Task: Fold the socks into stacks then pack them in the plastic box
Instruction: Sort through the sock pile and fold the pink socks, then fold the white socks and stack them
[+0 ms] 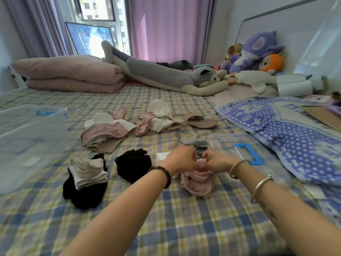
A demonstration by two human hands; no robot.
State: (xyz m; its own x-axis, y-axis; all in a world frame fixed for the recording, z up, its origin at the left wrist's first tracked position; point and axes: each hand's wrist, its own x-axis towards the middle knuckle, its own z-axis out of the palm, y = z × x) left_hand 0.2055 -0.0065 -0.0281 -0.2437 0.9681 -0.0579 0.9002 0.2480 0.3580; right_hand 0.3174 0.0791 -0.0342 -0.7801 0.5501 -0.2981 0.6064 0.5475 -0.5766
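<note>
The left hand (pixel 181 159) and the right hand (pixel 217 161) are curled close together, pinching the gathered top of a soft pink ruffled sock (pixel 198 182), which sags crumpled onto the blue-and-yellow checked bed sheet (pixel 184 218). To its left lie a bundle of thin black socks (pixel 133 165) and a folded stack of beige and white socks (pixel 88 172) resting on more black ones. The clear rigid plastic box (pixel 31 141) stands open at the bed's left edge, and its transparent blue-handled lid (pixel 225 143) lies just beyond the hands.

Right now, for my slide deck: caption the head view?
Left hand and right hand grip a pink sock on the bed.
</note>
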